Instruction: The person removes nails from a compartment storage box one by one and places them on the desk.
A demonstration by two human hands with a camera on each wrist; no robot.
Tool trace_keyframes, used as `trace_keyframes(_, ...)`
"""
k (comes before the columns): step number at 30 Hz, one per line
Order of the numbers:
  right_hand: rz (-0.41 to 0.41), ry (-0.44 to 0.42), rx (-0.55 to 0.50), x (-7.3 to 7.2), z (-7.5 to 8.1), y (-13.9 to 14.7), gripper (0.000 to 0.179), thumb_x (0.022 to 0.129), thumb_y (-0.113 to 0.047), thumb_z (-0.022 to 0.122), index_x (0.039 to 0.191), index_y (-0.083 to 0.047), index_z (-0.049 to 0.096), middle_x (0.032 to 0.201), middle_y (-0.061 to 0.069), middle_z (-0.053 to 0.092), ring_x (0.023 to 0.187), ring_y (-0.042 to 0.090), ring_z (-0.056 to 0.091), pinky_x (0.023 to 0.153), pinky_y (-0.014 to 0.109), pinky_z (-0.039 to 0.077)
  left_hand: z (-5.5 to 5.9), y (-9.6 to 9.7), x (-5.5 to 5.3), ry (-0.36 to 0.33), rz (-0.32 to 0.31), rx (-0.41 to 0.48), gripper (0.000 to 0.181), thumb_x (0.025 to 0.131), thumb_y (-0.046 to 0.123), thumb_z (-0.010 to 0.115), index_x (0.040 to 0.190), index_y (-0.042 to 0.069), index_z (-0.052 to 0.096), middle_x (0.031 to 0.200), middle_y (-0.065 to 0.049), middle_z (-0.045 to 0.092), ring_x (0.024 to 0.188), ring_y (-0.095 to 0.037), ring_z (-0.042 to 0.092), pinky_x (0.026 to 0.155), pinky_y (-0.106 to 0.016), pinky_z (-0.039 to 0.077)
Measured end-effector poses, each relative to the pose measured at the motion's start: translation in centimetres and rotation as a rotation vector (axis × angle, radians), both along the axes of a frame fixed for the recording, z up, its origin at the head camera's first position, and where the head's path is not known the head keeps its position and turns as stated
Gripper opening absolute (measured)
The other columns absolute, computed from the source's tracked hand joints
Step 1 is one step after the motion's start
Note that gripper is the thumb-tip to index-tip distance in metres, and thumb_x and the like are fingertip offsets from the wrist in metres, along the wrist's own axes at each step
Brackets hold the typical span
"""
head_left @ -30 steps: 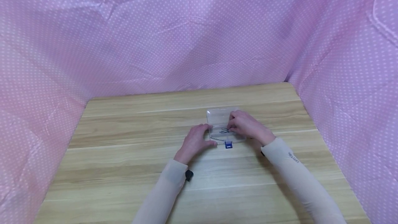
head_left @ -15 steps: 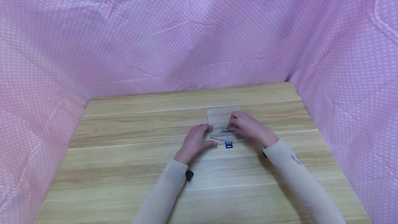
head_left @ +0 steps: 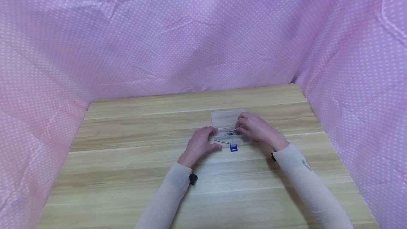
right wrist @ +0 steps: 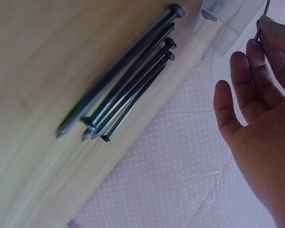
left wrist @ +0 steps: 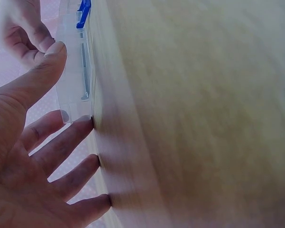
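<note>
Nails [right wrist: 116, 75]: metal, smooth shafts, glossy highlights. Box [head_left: 223, 118]: clear plastic, smooth, thin-walled. Latch [head_left: 234, 148]: plastic, smooth. Bench [head_left: 133, 158]: wood-grained top, smooth, soft sheen. Curtain [head_left: 152, 45]: dotted cloth, creased, faintly satiny. Sleeves [head_left: 168, 193]: cloth, matt.

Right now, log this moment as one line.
left hand: touching clear plastic hinged box | right hand: pinching slim dark metal nail | box: open on pale wooden table | loose dark metal nails: on table

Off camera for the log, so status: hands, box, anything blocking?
Left hand touching clear box. Right hand pinching a nail. Box open, nails inside. Loose nails near right hand; nothing visibly blocking.
</note>
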State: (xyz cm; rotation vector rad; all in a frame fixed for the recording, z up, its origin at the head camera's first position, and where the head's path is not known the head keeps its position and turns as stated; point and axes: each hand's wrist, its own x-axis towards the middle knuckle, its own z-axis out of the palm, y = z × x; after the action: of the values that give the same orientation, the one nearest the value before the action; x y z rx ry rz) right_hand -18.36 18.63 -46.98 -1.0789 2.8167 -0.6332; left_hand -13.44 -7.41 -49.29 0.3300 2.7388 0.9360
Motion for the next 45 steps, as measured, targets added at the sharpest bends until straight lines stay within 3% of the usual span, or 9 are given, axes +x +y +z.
trace_keyframes(17,-0.049,-0.004,-0.083,0.9,0.2,1.4,0.006,0.093,-0.008,0.076,0.099,-0.008,0.075,0.101,0.002,0.068,0.096,0.022,0.065,0.09,0.045,0.055,-0.1,0.0,0.2,0.01,-0.001,0.001,0.068,0.079,0.038,0.09,0.136,0.012,0.064,0.135,-0.009,0.065,0.131,-0.033,0.053,0.11,-0.052,0.044)
trace_keyframes(45,-0.115,0.065,-0.164,1.6,0.1,4.5,0.005,0.091,-0.004,0.077,0.095,-0.005,0.074,0.099,0.008,0.07,0.096,0.029,0.067,0.089,0.049,0.055,0.0,0.0,0.2,0.009,-0.002,0.006,0.068,0.08,0.038,0.09,0.137,0.012,0.064,0.136,-0.01,0.065,0.131,-0.034,0.053,0.111,-0.052,0.043)
